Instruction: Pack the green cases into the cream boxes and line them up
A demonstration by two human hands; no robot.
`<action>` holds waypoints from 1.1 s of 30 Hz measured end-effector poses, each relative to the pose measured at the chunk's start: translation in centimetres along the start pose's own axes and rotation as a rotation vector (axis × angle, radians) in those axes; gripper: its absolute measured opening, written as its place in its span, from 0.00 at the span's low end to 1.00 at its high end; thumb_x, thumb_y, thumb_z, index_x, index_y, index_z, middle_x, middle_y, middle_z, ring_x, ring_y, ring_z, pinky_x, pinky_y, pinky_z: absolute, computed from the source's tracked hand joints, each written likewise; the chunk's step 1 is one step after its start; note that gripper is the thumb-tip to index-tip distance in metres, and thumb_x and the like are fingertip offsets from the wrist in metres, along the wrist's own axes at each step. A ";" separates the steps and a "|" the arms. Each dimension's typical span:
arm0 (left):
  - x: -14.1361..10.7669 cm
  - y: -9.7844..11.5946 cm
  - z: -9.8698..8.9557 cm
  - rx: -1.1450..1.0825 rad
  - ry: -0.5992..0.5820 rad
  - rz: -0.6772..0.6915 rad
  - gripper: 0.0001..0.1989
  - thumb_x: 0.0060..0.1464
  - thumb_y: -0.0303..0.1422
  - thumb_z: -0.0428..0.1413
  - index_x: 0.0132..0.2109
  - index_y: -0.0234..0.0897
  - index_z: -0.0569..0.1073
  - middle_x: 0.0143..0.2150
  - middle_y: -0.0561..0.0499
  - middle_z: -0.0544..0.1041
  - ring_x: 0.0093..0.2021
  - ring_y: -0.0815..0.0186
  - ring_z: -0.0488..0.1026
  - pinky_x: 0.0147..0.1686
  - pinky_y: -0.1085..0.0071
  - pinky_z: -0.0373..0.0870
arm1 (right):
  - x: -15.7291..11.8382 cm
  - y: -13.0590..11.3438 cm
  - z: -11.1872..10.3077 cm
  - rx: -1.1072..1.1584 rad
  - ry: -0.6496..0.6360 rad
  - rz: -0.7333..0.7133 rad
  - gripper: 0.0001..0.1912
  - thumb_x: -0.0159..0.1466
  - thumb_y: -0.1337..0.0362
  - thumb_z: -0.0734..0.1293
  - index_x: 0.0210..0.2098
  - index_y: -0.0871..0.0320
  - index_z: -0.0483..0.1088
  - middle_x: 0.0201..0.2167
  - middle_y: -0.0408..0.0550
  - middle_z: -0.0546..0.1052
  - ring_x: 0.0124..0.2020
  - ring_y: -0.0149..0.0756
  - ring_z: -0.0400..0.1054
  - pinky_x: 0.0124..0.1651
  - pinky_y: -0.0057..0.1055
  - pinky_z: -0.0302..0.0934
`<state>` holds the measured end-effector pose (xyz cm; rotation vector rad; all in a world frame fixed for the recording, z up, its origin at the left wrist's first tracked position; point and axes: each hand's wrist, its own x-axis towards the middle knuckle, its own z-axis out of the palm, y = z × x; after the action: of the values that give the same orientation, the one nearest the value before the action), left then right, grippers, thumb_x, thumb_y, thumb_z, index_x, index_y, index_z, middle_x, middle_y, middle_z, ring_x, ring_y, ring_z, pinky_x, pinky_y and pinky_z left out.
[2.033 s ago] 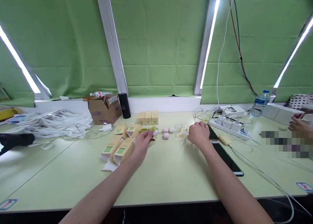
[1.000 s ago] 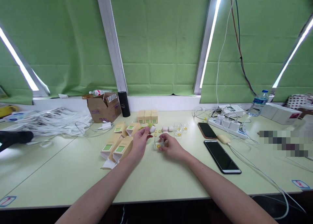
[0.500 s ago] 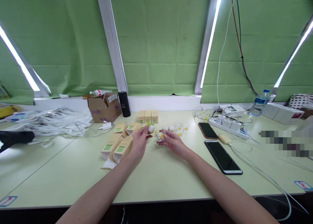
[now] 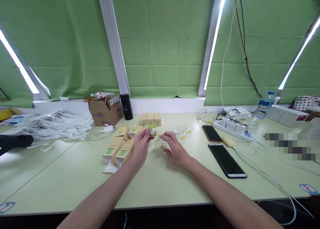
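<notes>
The left hand pinches a small green-and-white piece, white part facing away from the palm, long axis unclear. The right hand, fingers parted, meets a clear cup; whether it grips, I cannot tell.

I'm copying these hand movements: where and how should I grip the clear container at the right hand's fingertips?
Probably by the outer walls, from the right, thumb near and fingers far: the clear container is small, and the left hand is close on its other side.
</notes>
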<state>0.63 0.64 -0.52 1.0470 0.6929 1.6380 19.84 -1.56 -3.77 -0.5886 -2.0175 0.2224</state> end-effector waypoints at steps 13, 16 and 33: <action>-0.1 0.1 0.1 0.122 -0.001 0.075 0.22 0.49 0.52 0.71 0.37 0.36 0.82 0.39 0.48 0.80 0.41 0.64 0.73 0.41 0.69 0.70 | 0.6 1.3 0.3 0.742 0.198 0.509 0.24 0.63 0.54 0.76 0.54 0.50 0.67 0.49 0.48 0.73 0.47 0.41 0.78 0.56 0.47 0.74; 0.1 -0.3 -0.1 0.168 0.022 0.061 0.24 0.48 0.54 0.70 0.38 0.37 0.82 0.40 0.48 0.81 0.41 0.63 0.73 0.42 0.68 0.71 | 0.7 1.8 0.0 0.867 0.230 0.609 0.26 0.61 0.49 0.77 0.52 0.52 0.69 0.45 0.47 0.75 0.42 0.39 0.78 0.52 0.45 0.76; -0.1 -0.6 -0.1 0.238 -0.002 -0.044 0.22 0.48 0.52 0.71 0.36 0.35 0.82 0.34 0.48 0.81 0.34 0.64 0.74 0.40 0.67 0.71 | 0.7 1.8 0.3 1.002 0.146 0.651 0.29 0.55 0.52 0.82 0.49 0.53 0.71 0.38 0.46 0.78 0.39 0.39 0.77 0.45 0.44 0.76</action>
<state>0.87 0.79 -1.09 1.1932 0.9202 1.5419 19.90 0.36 -4.06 -0.5428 -1.2645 1.4236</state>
